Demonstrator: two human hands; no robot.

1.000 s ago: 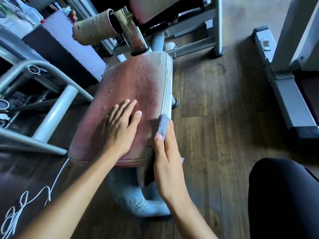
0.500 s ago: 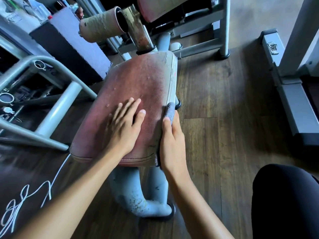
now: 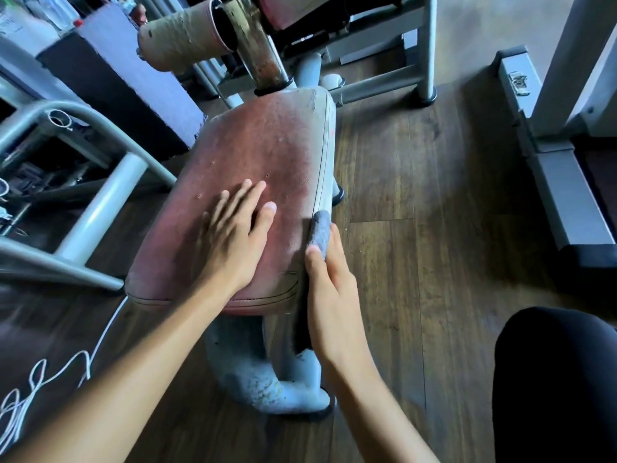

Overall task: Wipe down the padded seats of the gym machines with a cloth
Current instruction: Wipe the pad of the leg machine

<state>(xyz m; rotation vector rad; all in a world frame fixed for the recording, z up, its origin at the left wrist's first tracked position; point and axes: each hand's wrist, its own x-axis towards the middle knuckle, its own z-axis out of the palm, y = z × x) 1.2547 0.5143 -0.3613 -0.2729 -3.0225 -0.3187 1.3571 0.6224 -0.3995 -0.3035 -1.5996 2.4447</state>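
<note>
**Head view.**

**Task item.** The cloth (image 3: 320,232) is grey. It sits on the right edge of the seat (image 3: 260,145), a short way up from the near right corner. It is wrapped over the fingertips of my right hand (image 3: 330,289), and its dark tail hangs under the palm beside the seat's side wall.

**State of the fingers.**
- Right hand: grasping the cloth. The thumb pins it against the fingers, which lie along the right side of the pad.
- Left hand (image 3: 233,238): released. The fingers are straight and spread, with the palm flat on the near half of the seat top.

**Change.** Within the last second the cloth has gone a short way toward the far right corner and come partly back, staying on the right edge throughout. The left hand has not shifted on the pad. I judge that a back-and-forth stroke is under way along the side seam while the left hand braces the seat. The seat top looks pale toward the far right corner, so this seat is probably not finished.

**Count.**
- Cloth: one.
- Hands: two.
- Seat within reach: one.
- Red pad (image 3: 283,11), partly shown at the top of the view beyond the rusted post (image 3: 258,51): one.
- Foam roller (image 3: 180,38): one.
- White cord (image 3: 50,389) on the floor (image 3: 434,228): one.
</note>
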